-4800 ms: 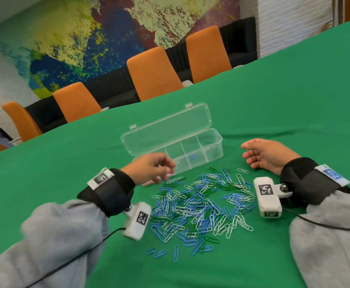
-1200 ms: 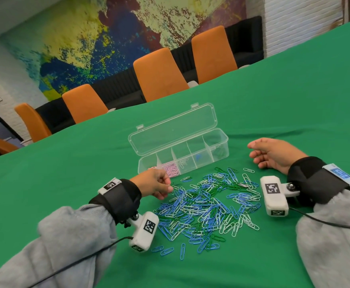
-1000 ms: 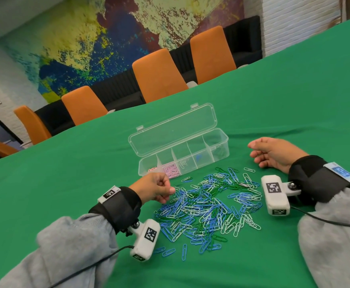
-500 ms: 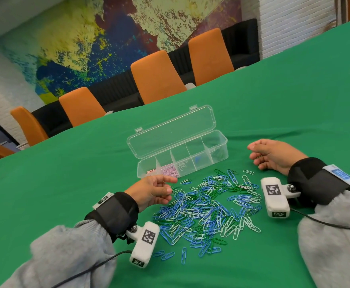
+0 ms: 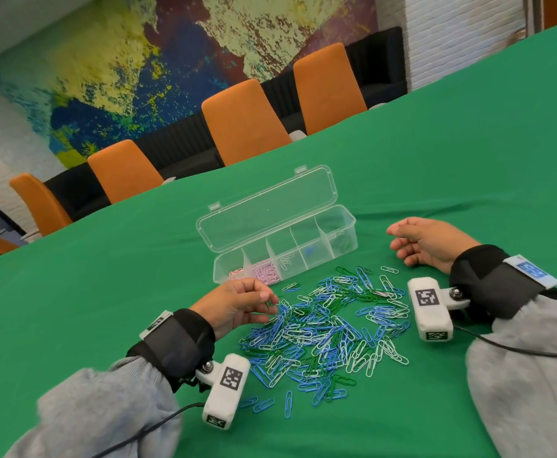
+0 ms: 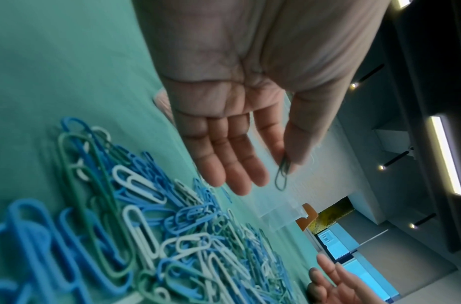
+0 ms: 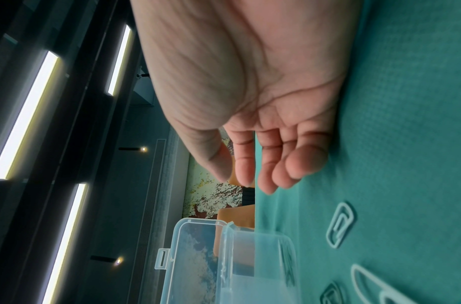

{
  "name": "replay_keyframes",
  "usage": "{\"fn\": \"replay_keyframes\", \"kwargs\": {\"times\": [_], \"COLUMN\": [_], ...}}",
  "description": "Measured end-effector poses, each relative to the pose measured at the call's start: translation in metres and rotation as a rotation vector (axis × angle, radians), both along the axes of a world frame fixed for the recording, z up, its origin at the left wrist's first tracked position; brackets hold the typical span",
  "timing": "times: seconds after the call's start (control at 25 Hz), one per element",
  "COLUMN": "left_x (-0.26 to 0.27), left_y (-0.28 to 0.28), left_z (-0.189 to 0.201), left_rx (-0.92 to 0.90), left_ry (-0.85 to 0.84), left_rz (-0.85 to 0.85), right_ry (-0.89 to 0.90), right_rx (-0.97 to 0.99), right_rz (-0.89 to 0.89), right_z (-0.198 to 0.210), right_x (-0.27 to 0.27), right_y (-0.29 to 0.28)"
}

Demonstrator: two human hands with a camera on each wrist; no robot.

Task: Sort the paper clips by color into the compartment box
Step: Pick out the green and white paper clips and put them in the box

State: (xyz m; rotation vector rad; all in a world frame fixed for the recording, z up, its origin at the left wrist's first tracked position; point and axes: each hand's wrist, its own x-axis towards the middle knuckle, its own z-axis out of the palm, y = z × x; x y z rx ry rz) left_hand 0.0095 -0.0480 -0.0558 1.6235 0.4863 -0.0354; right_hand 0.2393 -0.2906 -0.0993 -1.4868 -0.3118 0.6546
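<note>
A heap of blue, green and white paper clips (image 5: 325, 328) (image 6: 146, 236) lies on the green table. Behind it stands the clear compartment box (image 5: 346, 239) (image 7: 250, 267), lid open; pink clips (image 5: 265, 272) fill its left compartments, a few white and blue ones lie further right. My left hand (image 5: 237, 302) hovers at the heap's left edge, and the left wrist view shows thumb and forefinger pinching a green paper clip (image 6: 282, 174). My right hand (image 5: 425, 242) (image 7: 250, 144) rests on the cloth right of the box, fingers loosely curled, holding nothing.
Orange chairs (image 5: 244, 120) line the table's far edge before a black bench and a painted wall. Wrist cameras (image 5: 430, 312) hang below both wrists, with cables trailing toward me. Loose clips (image 7: 340, 224) lie near the right hand.
My left hand came back from the box to the heap's left edge and now pinches a green clip. The right hand has stayed put.
</note>
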Motion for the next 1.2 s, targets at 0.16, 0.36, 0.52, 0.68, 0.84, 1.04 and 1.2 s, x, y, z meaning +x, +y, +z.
{"fn": "replay_keyframes", "kwargs": {"times": [0.16, 0.36, 0.52, 0.68, 0.84, 1.04, 1.2], "left_x": [-0.001, 0.005, 0.015, 0.020, 0.020, 0.006, -0.006], "left_y": [0.003, 0.011, 0.007, 0.003, 0.006, 0.016, 0.022], "left_z": [0.005, 0.007, 0.004, -0.007, -0.007, 0.000, 0.000], "left_rx": [-0.144, 0.435, 1.195, 1.345, 1.369, 1.140, 0.829], "left_ry": [-0.102, 0.150, 0.349, 0.378, 0.352, 0.301, 0.240], "left_rz": [0.094, -0.061, -0.516, -0.565, -0.569, -0.383, -0.145], "right_ry": [-0.003, 0.002, -0.004, -0.004, -0.011, -0.014, -0.019], "right_rx": [-0.001, 0.002, -0.002, 0.002, -0.001, -0.003, -0.005], "right_rz": [0.001, -0.001, -0.004, 0.000, 0.001, 0.004, 0.008], "right_z": [0.000, -0.001, -0.002, -0.002, -0.002, -0.003, -0.002], "right_x": [0.001, 0.002, 0.003, 0.003, 0.003, 0.003, 0.003], "right_y": [0.000, 0.001, 0.001, 0.002, 0.001, 0.001, 0.001]}}
